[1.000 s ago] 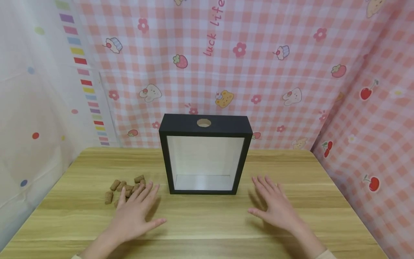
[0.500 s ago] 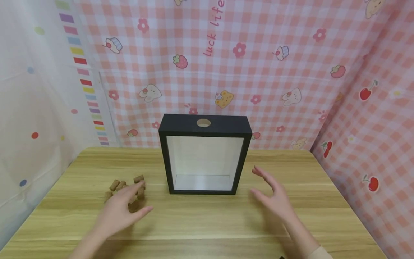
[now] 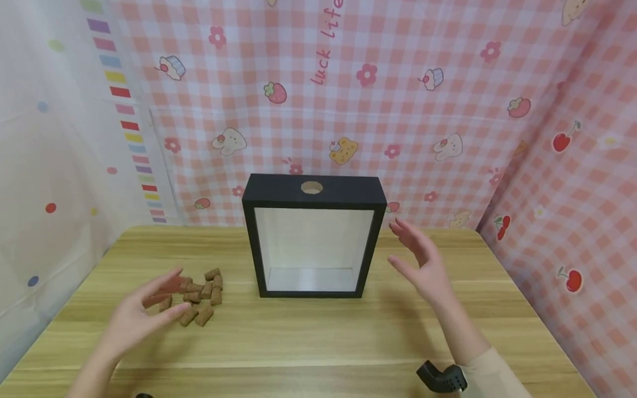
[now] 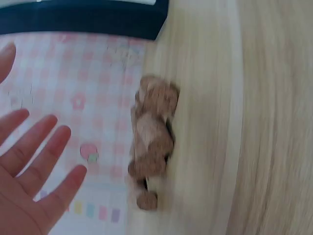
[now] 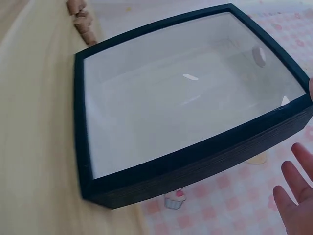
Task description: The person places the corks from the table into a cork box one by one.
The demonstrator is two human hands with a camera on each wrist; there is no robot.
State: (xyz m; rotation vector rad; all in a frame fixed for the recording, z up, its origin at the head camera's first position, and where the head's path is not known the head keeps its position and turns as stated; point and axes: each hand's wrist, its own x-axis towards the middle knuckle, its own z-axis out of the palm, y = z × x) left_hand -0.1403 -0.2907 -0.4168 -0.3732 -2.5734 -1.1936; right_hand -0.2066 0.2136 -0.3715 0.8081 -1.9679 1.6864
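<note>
A black frame box (image 3: 314,191) with a clear front and a round hole in its top stands upright on the table. To its left lies a loose pile of brown corks (image 3: 194,293). My left hand (image 3: 136,318) hovers at the left side of that pile, fingers spread and holding nothing; in the left wrist view the corks (image 4: 154,132) lie apart from the hand (image 4: 34,176). My right hand (image 3: 425,268) is raised beside the box's right side, fingers apart and empty. The right wrist view shows the box (image 5: 195,152) near the fingers of the right hand (image 5: 298,196), with a gap between them.
The wooden table (image 3: 308,342) reaches back to a pink checked cloth (image 3: 413,121). A white dotted cloth (image 3: 64,166) hangs at the left and another checked cloth (image 3: 567,221) at the right. A black device (image 3: 442,377) is at my right wrist.
My left hand has moved left, from over the corks to their left side, uncovering more of them. My right hand has risen along the box's right side, and its wrist device has come into view.
</note>
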